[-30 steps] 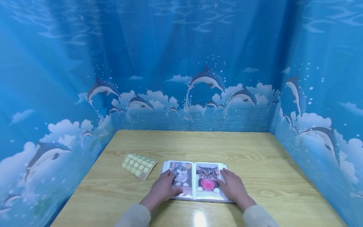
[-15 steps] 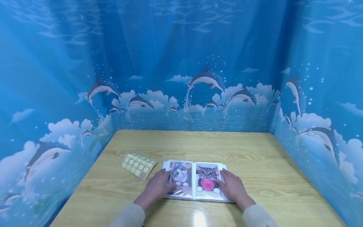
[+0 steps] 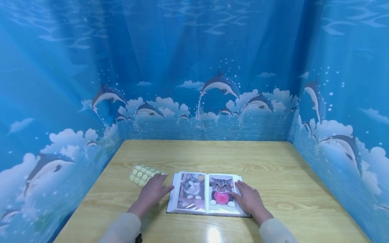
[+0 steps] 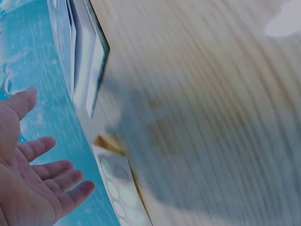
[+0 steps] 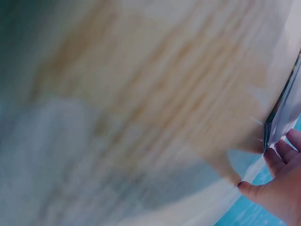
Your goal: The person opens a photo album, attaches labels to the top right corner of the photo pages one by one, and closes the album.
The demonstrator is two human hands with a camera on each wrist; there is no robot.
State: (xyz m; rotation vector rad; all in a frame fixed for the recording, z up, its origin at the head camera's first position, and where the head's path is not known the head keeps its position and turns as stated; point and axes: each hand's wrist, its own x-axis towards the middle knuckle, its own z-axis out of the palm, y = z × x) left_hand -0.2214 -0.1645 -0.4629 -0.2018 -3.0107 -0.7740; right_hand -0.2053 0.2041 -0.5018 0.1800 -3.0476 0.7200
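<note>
An open photo album (image 3: pixel 208 202) lies on the table, with a grey-and-white cat photo (image 3: pixel 192 190) on its left page and a tabby with a pink ball (image 3: pixel 222 194) on its right. My right hand (image 3: pixel 250 200) rests on the album's right edge, thumb over the page. In the right wrist view its fingers (image 5: pixel 277 162) meet the album's corner. My left hand (image 3: pixel 153 190), fingers spread and holding nothing, is over the near part of a sheet of round pale-green stickers (image 3: pixel 139 175), partly hiding it. The left wrist view shows this sheet (image 4: pixel 115 188) slightly curled.
The wood-grain table (image 3: pixel 273 162) runs back to a blue dolphin-print curtain (image 3: pixel 194 67), which also encloses both sides. A bright light reflection shows on the tabletop near its front.
My left hand has left the album's left page and moved left to the sticker sheet, uncovering the whole cat photo. The right hand stays at the album's right edge.
</note>
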